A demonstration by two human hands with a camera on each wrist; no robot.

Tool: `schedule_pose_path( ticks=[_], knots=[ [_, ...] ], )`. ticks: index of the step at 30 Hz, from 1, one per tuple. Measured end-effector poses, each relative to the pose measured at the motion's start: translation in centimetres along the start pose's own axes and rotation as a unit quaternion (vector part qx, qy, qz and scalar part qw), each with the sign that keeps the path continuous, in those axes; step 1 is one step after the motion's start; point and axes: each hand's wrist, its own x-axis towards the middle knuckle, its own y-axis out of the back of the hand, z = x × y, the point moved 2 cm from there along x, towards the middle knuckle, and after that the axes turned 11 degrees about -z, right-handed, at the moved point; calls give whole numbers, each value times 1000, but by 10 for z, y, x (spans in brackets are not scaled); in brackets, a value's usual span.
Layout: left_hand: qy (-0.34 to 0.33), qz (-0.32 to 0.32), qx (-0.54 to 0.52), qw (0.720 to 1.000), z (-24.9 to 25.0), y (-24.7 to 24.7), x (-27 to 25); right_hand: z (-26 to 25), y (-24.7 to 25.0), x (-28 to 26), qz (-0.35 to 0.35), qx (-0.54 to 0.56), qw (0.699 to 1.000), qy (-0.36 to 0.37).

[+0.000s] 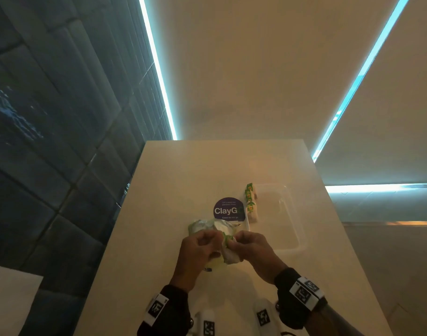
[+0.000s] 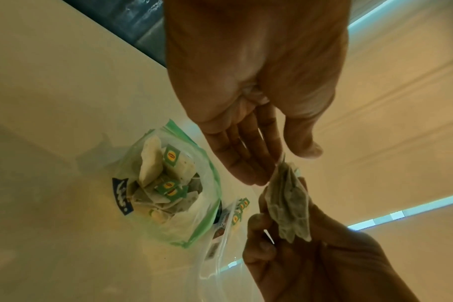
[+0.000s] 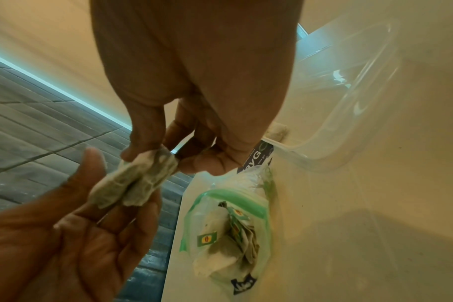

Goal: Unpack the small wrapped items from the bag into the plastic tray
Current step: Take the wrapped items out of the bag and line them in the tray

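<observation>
A small crumpled white paper tea sachet [image 2: 288, 201] was held in the air between both hands, above the near end of the worktop. The left hand [image 2: 261, 67] pinched its upper corner between thumb and fingers, the grip grasping the sachet; the right hand [image 3: 194, 67] pinched its other end, likewise grasping it. Below them lay the clear zip-top plastic bag with green seal [image 2: 168, 196], mouth open, with more sachets bearing green-and-yellow tags inside. Just beside it, on the right, stood the clear rectangular plastic tray [image 1: 296, 229], with a row of tagged sachets [image 1: 250, 201] along its left wall. A round purple sticker [image 1: 228, 209] lay on the pale cream worktop [image 1: 173, 180] between bag and tray.
</observation>
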Motion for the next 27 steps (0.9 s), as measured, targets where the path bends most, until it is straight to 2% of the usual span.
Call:
schedule_pose_path(
  ticks=[3,10,14,17,21,23,27],
  knots=[
    [15,-22,21,999,-5,-1,-2,1,0,-2,15,-4,1000,19],
    [35,0,68,997,-2,-6,-2,2,-2,-4,27,-6,998,49],
    [28,-28,96,995,1,-16,-4,2,-5,-4,72,-4,995,67],
    [24,-14,105,994,-1,-20,-4,2,-6,-5,100,6,993,67],
    [22,29,69,997,-5,-14,2,0,-4,-9,57,13,997,56],
    [15,27,74,997,-4,-14,3,0,-3,-12,38,18,998,55],
    [-3,21,106,994,3,-19,6,-1,-3,-14,59,26,996,57]
  ],
)
